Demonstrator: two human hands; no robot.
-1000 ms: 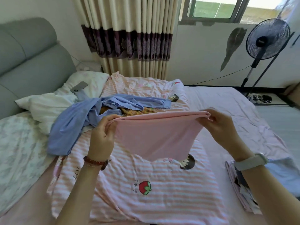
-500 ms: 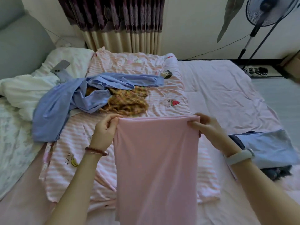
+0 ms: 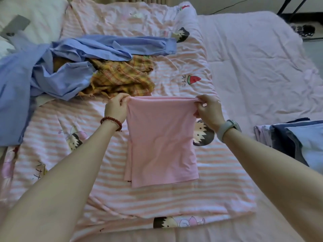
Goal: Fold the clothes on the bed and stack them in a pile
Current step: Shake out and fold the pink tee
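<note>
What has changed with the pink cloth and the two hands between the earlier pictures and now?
The pink garment came down: one second ago it hung in the air, now it lies flat on the striped quilt. The left hand and right hand went down with it and kept their grip on its far corners. The blue shirt, the plaid cloth and the folded pile stayed as they were.
</note>
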